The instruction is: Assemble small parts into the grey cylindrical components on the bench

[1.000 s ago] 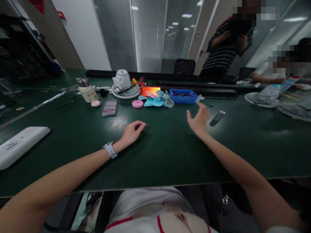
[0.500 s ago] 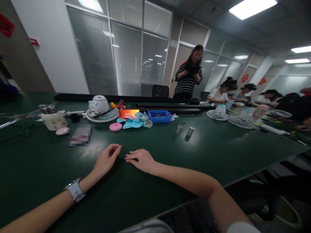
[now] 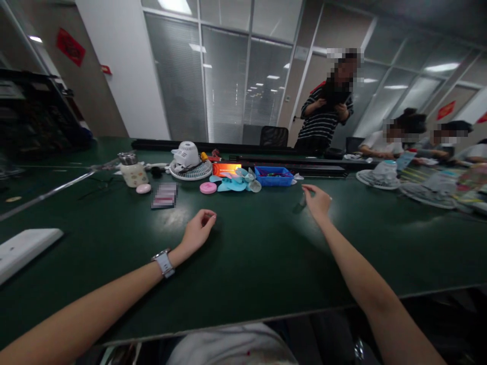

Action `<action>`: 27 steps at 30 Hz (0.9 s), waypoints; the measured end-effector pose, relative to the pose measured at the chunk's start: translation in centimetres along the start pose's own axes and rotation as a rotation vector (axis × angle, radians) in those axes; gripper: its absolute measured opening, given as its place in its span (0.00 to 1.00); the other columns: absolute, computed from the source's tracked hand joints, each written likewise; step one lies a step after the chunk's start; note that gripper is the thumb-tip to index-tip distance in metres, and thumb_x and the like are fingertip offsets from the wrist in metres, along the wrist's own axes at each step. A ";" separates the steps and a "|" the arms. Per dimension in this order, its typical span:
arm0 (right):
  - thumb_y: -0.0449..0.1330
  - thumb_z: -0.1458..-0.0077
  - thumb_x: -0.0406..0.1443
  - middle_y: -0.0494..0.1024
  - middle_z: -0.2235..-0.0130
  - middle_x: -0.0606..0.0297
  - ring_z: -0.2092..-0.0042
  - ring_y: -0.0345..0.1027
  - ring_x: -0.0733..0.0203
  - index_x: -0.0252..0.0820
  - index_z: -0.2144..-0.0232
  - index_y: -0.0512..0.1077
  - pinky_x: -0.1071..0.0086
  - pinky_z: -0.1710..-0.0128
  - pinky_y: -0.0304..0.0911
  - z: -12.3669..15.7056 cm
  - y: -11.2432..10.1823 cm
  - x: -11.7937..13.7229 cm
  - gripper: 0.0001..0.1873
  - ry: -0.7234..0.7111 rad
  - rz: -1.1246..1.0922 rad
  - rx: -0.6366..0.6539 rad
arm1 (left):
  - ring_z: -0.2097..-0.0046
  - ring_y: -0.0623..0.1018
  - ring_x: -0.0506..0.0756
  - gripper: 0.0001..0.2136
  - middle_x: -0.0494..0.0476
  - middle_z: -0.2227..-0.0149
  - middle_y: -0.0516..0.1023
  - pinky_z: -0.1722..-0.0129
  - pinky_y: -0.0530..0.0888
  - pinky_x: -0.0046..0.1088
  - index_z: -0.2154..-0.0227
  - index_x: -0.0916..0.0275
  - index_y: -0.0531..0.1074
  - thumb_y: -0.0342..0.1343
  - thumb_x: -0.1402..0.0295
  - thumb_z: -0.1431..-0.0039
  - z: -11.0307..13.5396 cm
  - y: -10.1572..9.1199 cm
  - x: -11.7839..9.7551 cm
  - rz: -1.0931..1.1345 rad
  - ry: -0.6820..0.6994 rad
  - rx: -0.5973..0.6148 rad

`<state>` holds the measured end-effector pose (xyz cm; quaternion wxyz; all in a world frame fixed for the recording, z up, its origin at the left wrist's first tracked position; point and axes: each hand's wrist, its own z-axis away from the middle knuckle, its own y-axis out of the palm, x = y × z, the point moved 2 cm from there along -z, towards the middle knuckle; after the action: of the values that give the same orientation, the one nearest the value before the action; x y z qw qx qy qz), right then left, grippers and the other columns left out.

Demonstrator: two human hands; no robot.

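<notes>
My left hand (image 3: 198, 230), with a grey watch on its wrist, rests on the dark green table (image 3: 247, 258). Its fingers are curled in against the thumb, and whatever is inside them is hidden. My right hand (image 3: 318, 202) is stretched out farther right, just above the table, fingers bent and apart. A small metal cylinder (image 3: 301, 202) lies right at its fingertips, partly hidden by the hand. I cannot tell whether the fingers touch it.
At the back stand a white fan housing and grille (image 3: 189, 161), pale blue fan blades (image 3: 232, 183), a pink disc (image 3: 208, 188), a blue tray (image 3: 274, 176) and a patterned cup (image 3: 133, 172). A white strip (image 3: 23, 248) lies left. A person stands behind; others sit right.
My right hand left its place beside my left hand and reached out right to the cylinders. My head turned left. My left hand stayed curled in place.
</notes>
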<state>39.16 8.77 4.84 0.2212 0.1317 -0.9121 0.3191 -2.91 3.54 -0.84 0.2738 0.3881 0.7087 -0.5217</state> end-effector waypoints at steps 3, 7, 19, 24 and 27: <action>0.56 0.43 0.39 0.83 0.58 0.56 0.56 0.76 0.48 0.43 0.56 0.79 0.57 0.53 0.66 -0.4 0.7 -2.7 0.16 0.058 0.058 0.031 | 0.67 0.77 0.55 0.16 0.52 0.69 0.77 0.67 0.71 0.31 0.56 0.60 0.71 0.52 0.56 0.42 0.0 0.2 0.1 0.002 0.011 0.049; 0.57 0.44 0.38 0.83 0.60 0.56 0.59 0.76 0.51 0.42 0.57 0.79 0.61 0.56 0.66 -0.3 1.8 -3.7 0.16 0.078 0.053 0.024 | 0.68 0.77 0.55 0.21 0.49 0.71 0.77 0.65 0.71 0.31 0.49 0.59 0.68 0.54 0.58 0.44 0.0 0.3 -0.4 0.015 0.053 0.167; 0.55 0.43 0.39 0.82 0.61 0.55 0.60 0.74 0.51 0.41 0.61 0.80 0.62 0.58 0.62 -1.0 2.6 -5.0 0.15 0.095 0.091 -0.038 | 0.67 0.77 0.55 0.26 0.51 0.69 0.77 0.64 0.71 0.32 0.42 0.63 0.64 0.54 0.62 0.44 -1.8 0.2 1.1 -0.040 0.029 0.144; 0.55 0.41 0.40 0.82 0.60 0.56 0.59 0.74 0.50 0.44 0.58 0.80 0.60 0.56 0.63 -1.2 3.0 -5.3 0.16 0.120 0.134 0.022 | 0.68 0.77 0.55 0.22 0.51 0.70 0.77 0.65 0.71 0.32 0.45 0.62 0.64 0.53 0.62 0.43 -0.9 0.3 0.7 -0.035 0.065 0.159; 0.58 0.43 0.44 0.82 0.57 0.54 0.56 0.75 0.50 0.42 0.52 0.78 0.59 0.54 0.65 -0.6 3.5 -5.9 0.20 0.159 0.100 0.041 | 0.68 0.77 0.55 0.21 0.50 0.70 0.77 0.65 0.71 0.32 0.47 0.62 0.65 0.53 0.63 0.43 -0.7 0.2 0.6 -0.026 0.051 0.137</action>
<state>43.10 12.38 0.58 0.2739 0.0646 -0.8905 0.3576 -3.05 4.44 -1.20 0.2217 0.4100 0.6832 -0.5621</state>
